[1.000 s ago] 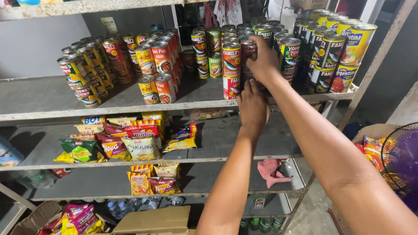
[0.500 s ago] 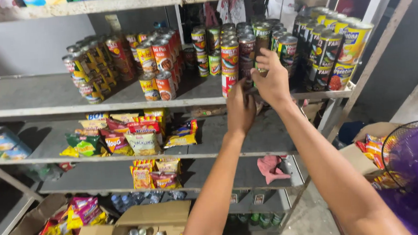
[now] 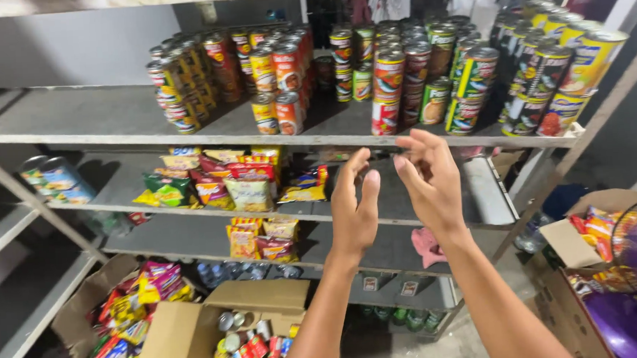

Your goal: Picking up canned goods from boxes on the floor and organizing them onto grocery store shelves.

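Grey metal shelf carries stacked red-labelled tin cans in tidy columns (labels outward); left hand and right hand hover just before them, fingers apart, empty.

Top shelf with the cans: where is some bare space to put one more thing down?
The top shelf is bare at its left end, left of the yellow can stack. A small gap lies between the two front cans and the red can stack. From there rightward the cans stand crowded.
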